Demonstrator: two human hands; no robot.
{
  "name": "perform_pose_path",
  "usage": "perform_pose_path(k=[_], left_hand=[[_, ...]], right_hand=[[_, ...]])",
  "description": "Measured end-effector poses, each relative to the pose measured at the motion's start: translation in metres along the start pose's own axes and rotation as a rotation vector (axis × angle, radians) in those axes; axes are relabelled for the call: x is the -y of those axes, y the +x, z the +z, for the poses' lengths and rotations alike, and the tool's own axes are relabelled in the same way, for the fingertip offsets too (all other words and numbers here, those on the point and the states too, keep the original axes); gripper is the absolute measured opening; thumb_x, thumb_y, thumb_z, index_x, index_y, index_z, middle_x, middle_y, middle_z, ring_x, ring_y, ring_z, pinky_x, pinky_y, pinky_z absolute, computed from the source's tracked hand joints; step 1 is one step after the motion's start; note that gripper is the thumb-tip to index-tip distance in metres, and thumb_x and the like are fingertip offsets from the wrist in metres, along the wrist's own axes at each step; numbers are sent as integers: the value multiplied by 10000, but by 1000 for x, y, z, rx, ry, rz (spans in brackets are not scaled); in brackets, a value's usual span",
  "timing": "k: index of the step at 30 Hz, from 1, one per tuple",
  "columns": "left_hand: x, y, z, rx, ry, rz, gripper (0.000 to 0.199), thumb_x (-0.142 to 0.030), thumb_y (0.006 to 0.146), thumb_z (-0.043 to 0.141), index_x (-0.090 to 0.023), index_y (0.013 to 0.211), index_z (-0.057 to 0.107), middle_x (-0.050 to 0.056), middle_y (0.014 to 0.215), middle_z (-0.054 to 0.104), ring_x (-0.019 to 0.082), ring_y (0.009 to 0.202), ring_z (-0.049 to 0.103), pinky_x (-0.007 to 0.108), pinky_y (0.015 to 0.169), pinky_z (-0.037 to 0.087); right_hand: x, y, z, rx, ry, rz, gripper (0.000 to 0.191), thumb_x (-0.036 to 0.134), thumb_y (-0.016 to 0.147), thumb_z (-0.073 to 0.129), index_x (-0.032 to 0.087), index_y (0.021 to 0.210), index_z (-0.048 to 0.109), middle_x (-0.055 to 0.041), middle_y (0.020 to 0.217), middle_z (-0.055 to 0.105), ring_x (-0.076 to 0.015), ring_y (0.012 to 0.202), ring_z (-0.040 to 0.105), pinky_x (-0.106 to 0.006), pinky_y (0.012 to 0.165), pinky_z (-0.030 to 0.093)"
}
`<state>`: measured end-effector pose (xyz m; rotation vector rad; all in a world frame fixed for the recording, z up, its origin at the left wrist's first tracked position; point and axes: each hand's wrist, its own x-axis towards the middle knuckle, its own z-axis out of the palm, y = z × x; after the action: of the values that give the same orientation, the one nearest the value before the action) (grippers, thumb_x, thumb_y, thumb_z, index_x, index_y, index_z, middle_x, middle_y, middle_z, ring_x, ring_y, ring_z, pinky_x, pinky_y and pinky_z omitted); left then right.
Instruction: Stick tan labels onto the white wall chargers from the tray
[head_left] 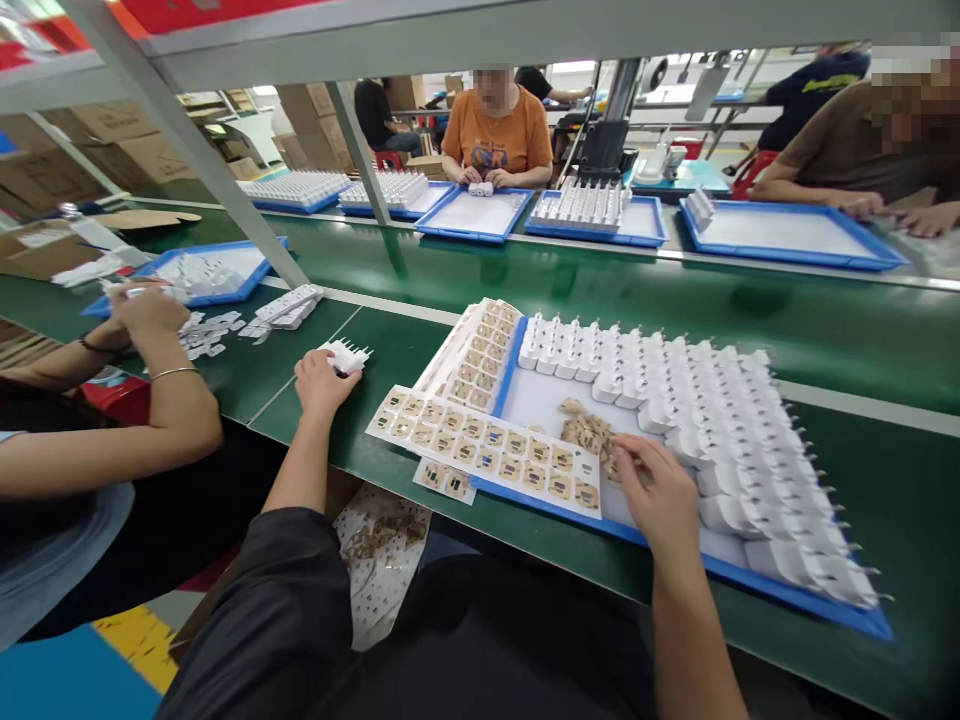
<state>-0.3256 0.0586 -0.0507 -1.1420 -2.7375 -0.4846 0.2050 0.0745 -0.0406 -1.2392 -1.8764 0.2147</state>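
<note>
My left hand [325, 381] is wrapped round white plug pieces [348, 357] with metal pins, on the green bench. Over the front of a blue-rimmed tray [795, 603], my right hand [658, 487] has its thumb and fingertips pressed together beside a pile of small tan scraps [587, 432]; what the fingertips hold, if anything, is too small to tell. Rows of white plugs [697, 400] stand pins up in that tray. A sticker sheet [487, 447] lies across its left front corner, with a stack of similar sheets [480, 355] behind.
At the left, a co-worker's hands [150, 300] are near loose white parts [206, 335] and a tray [240, 270]. Grey posts [187, 140] rise from the bench. Across it, people sit behind blue trays [476, 215]. A bag of scraps [382, 560] hangs below the front edge.
</note>
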Motion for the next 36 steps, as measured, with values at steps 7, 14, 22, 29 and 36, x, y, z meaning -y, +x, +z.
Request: perform_pose_path(k=[7, 14, 22, 29, 36], left_hand=[[6, 25, -15, 2, -34, -88, 523, -423, 824, 661, -156, 1246, 505, 194, 1408, 529, 373, 1345, 450, 497, 1087, 440], [-39, 13, -32, 64, -137, 23, 484, -361, 874, 630, -120, 1280, 527, 204, 1425, 552, 374, 1368, 481, 502, 1111, 431], [-166, -136, -61, 462, -420, 924, 331, -446, 970, 542, -224, 1158, 699, 75, 1239, 733, 287, 1193, 649, 436, 1016, 521], [-210, -229, -37, 481, -414, 1308, 397, -422, 1009, 545, -203, 1329, 630, 94, 1398, 662, 310, 1320, 583, 495, 1123, 449], [-181, -255, -31, 429, -505, 1293, 455, -467, 1031, 491, -166, 1352, 609, 99, 1376, 682, 273, 1322, 596, 458, 1126, 441]], right_hand=[[-9, 0, 2, -13, -22, -35, 257, 370, 981, 544, 210, 985, 746, -70, 994, 770, -212, 785, 720, -339, 719, 573], [-5, 0, 3, 38, 28, -36, 208, 294, 987, 542, 204, 1000, 729, -88, 1002, 763, -235, 880, 720, -373, 778, 582], [10, 2, 2, 270, 25, -84, 192, 212, 972, 534, 219, 992, 725, -83, 966, 744, -265, 906, 697, -427, 808, 564], [22, -6, -12, 387, 146, -45, 198, 199, 985, 527, 236, 1023, 718, -77, 998, 730, -226, 915, 717, -355, 795, 588], [31, -31, -29, 504, 150, -112, 136, 244, 973, 619, 241, 1055, 728, -70, 979, 738, -227, 924, 678, -388, 853, 554]])
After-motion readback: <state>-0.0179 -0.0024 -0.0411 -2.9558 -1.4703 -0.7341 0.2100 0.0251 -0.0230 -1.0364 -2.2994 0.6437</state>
